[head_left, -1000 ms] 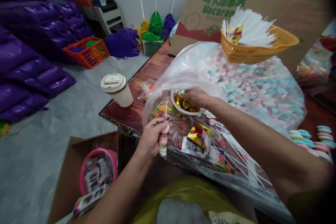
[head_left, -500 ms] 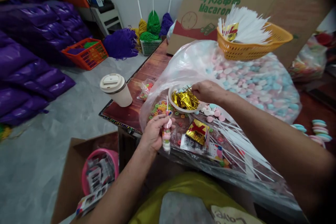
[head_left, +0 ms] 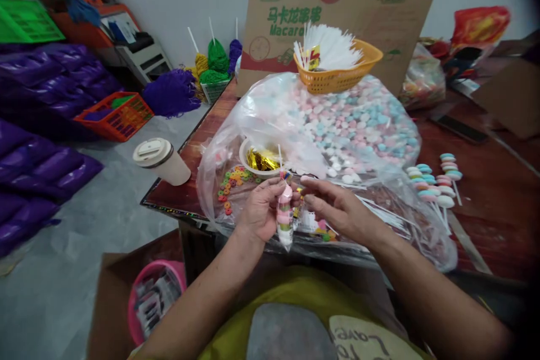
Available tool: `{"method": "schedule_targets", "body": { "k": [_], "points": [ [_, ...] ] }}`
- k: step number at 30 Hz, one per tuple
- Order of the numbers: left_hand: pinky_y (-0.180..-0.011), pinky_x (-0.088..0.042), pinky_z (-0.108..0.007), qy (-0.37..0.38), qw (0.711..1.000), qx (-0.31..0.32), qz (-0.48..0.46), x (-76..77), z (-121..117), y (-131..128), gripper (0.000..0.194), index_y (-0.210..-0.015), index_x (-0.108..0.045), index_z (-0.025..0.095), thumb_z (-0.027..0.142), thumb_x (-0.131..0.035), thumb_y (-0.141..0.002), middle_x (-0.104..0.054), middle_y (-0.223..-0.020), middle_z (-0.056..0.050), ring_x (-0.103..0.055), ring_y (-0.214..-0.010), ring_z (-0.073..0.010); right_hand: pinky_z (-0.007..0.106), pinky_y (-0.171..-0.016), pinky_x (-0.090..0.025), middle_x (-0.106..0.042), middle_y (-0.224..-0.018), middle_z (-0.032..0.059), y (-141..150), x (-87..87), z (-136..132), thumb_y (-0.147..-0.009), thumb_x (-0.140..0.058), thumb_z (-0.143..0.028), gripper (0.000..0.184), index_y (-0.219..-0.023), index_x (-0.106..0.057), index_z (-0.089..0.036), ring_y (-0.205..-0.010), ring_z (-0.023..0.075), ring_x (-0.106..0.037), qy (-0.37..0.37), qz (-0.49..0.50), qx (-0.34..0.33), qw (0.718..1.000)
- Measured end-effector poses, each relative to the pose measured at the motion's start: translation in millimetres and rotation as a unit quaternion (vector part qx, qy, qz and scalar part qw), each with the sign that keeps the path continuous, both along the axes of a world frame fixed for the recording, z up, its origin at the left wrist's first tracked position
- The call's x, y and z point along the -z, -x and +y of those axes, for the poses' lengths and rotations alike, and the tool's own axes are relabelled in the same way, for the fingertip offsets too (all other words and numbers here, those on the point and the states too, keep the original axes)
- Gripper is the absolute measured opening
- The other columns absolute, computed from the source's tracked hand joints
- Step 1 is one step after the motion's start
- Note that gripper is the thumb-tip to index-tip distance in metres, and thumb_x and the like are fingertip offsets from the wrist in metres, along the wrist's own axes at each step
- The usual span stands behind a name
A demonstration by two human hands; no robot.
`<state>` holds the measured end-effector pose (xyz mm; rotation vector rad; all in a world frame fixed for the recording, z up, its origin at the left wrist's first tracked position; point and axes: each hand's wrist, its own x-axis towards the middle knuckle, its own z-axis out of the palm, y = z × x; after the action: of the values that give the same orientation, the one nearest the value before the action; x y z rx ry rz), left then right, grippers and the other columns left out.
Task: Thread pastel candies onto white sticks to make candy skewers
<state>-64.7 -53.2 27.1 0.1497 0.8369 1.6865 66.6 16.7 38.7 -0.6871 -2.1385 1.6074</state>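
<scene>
My left hand (head_left: 262, 208) is closed around the upper part of a marshmallow skewer (head_left: 285, 215) in a clear wrapper. Pink and white pieces with green rings show through it, and its white stick points up. Just to the right, my right hand (head_left: 343, 211) has its fingers stretched toward the skewer's neck, thumb and fingers apart. Whether a thin tie lies at its fingertips I cannot make out. Behind them stands a white bowl (head_left: 243, 153) of gold twist ties (head_left: 262, 160). Colourful ring candies (head_left: 236, 179) lie left of the bowl.
A large clear bag of pastel marshmallows (head_left: 358, 118) covers the table's middle, with an orange basket (head_left: 333, 80) of white sticks behind. Finished marshmallow skewers (head_left: 446, 180) lie at right. A lidded cup (head_left: 162, 162) stands near the left edge. Below is a pink bucket (head_left: 135, 292) of packets.
My right hand has come from the bowl of gold ties to beside the skewer. My left hand still holds the skewer. The view has turned to the right.
</scene>
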Motion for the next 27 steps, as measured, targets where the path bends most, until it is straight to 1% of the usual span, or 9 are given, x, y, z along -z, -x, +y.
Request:
{"method": "schedule_targets", "body": {
  "k": [2, 4, 8, 11, 14, 16, 19, 23, 27],
  "points": [
    [-0.053, -0.049, -0.021, 0.016, 1.000, -0.010, 0.008, -0.3, 1, -10, 0.018, -0.073, -0.062, 0.011, 0.010, -0.070, -0.057, -0.067, -0.065, -0.002, -0.060, -0.054, -0.0106, 0.021, -0.045, -0.036, -0.056, -0.070, -0.0003, -3, 4.3, -3, -0.078, -0.052, -0.042, 0.034, -0.100, -0.058, -0.016, -0.051, 0.0085, -0.045, 0.106, 0.041, 0.025, 0.993],
    [-0.050, -0.047, -0.019, 0.031, 0.999, -0.018, 0.029, -0.9, 2, -19, 0.019, -0.071, -0.062, 0.011, 0.010, -0.071, -0.054, -0.066, -0.061, 0.000, -0.058, -0.050, -0.0085, 0.021, -0.041, -0.031, -0.052, -0.061, -0.0030, -7, 10.7, -5, -0.076, -0.055, -0.044, 0.035, -0.094, -0.062, -0.015, -0.042, 0.0058, -0.036, 0.147, 0.053, 0.054, 0.986],
    [-0.051, -0.049, -0.024, 0.053, 0.995, 0.003, 0.084, -1.1, 0, -28, 0.021, -0.070, -0.061, 0.011, 0.015, -0.074, -0.054, -0.066, -0.063, -0.002, -0.058, -0.049, -0.0105, 0.021, -0.040, -0.027, -0.051, -0.055, -0.0037, -29, 16.6, 1, -0.071, -0.062, -0.041, 0.028, -0.074, -0.065, -0.013, -0.042, 0.0050, -0.033, 0.101, 0.057, 0.130, 0.985],
    [-0.048, -0.047, -0.024, 0.066, 0.993, 0.009, 0.100, 1.1, 1, -32, 0.025, -0.071, -0.058, 0.012, 0.018, -0.075, -0.053, -0.063, -0.060, -0.001, -0.056, -0.049, -0.0105, 0.020, -0.042, -0.028, -0.046, -0.051, -0.0055, -51, 7.4, 1, -0.074, -0.060, -0.042, 0.026, -0.074, -0.061, -0.016, -0.043, 0.0063, -0.035, 0.073, 0.089, 0.191, 0.975],
    [-0.044, -0.040, -0.018, 0.045, 0.991, 0.007, 0.127, 3.2, 4, -40, 0.021, -0.065, -0.057, 0.012, 0.018, -0.074, -0.053, -0.053, -0.048, 0.004, -0.048, -0.043, -0.0061, 0.020, -0.045, -0.033, -0.049, -0.053, -0.0043, -55, -1.0, -8, -0.078, -0.055, -0.041, 0.025, -0.074, -0.058, -0.017, -0.046, 0.0074, -0.041, 0.044, 0.089, 0.161, 0.982],
    [-0.042, -0.036, -0.017, 0.033, 0.988, 0.000, 0.152, 3.9, 6, -47, 0.017, -0.061, -0.057, 0.012, 0.017, -0.071, -0.054, -0.049, -0.046, 0.005, -0.045, -0.042, -0.0053, 0.020, -0.046, -0.033, -0.051, -0.054, -0.0037, -46, 1.0, -14, -0.079, -0.054, -0.042, 0.027, -0.070, -0.055, -0.017, -0.047, 0.0073, -0.042, 0.040, 0.074, 0.143, 0.986],
    [-0.039, -0.033, -0.017, 0.037, 0.982, 0.008, 0.183, 4.7, 5, -53, 0.011, -0.058, -0.057, 0.013, 0.018, -0.067, -0.056, -0.049, -0.045, 0.005, -0.043, -0.040, -0.0054, 0.020, -0.046, -0.032, -0.049, -0.053, -0.0041, -33, 12.0, -14, -0.078, -0.055, -0.044, 0.031, -0.065, -0.051, -0.016, -0.047, 0.0070, -0.042, 0.088, 0.071, 0.127, 0.985],
    [-0.039, -0.032, -0.017, 0.054, 0.977, 0.023, 0.203, 7.7, -4, -51, 0.009, -0.066, -0.062, 0.014, 0.020, -0.064, -0.060, -0.050, -0.046, 0.005, -0.042, -0.039, -0.0052, 0.020, -0.047, -0.030, -0.048, -0.050, -0.0047, -31, 22.0, -7, -0.076, -0.056, -0.042, 0.030, -0.061, -0.049, -0.016, -0.047, 0.0067, -0.040, 0.151, 0.047, 0.083, 0.984],
    [-0.044, -0.037, -0.017, 0.039, 0.964, 0.045, 0.260, 14.4, -15, -45, 0.013, -0.072, -0.065, 0.013, 0.023, -0.067, -0.064, -0.055, -0.054, 0.002, -0.046, -0.046, -0.0057, 0.020, -0.046, -0.029, -0.044, -0.048, -0.0059, -31, 23.4, -6, -0.073, -0.056, -0.038, 0.028, -0.058, -0.046, -0.017, -0.045, 0.0065, -0.037, 0.149, 0.020, 0.079, 0.985]
  ]
}}
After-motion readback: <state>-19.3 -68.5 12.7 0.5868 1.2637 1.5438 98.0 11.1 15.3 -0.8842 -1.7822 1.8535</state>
